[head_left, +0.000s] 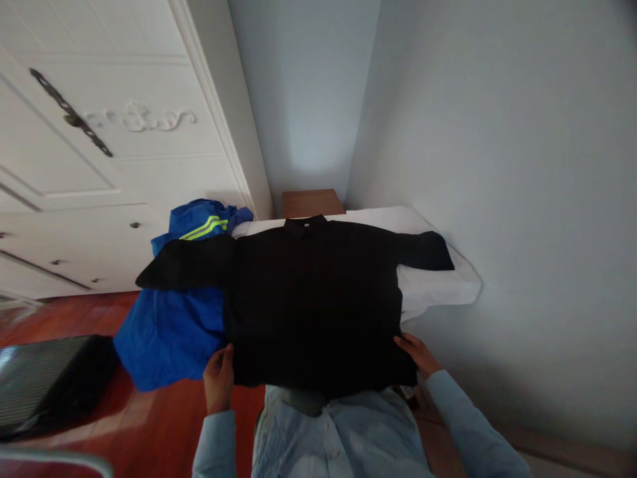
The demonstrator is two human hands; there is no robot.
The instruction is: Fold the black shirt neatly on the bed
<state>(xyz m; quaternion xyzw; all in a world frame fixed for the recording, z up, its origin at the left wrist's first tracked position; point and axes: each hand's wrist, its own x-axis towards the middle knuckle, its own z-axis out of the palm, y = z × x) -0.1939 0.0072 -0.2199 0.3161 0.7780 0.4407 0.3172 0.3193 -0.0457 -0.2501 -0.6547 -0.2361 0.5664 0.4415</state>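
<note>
A black shirt (313, 299) with a collar lies spread out in front of me, collar at the far side and hem toward my body. Both its sleeves reach out sideways. My left hand (219, 378) pinches the shirt's left edge near the hem. At the opposite edge, my right hand (418, 355) grips the side of the shirt near the hem, thumb and fingers closed on the cloth. Under the shirt is a white-covered surface (438, 285). Blue clothing (174, 338) with a yellow reflective stripe lies beneath the left sleeve and hangs down beside my left hand.
A white wardrobe (124, 153) with dark handles stands at the left. Grey-blue walls (497, 166) close in the right and back. Behind the collar is a brown wooden piece (311, 201). A dark, flat item (60, 378) lies on the reddish wooden floor (159, 425).
</note>
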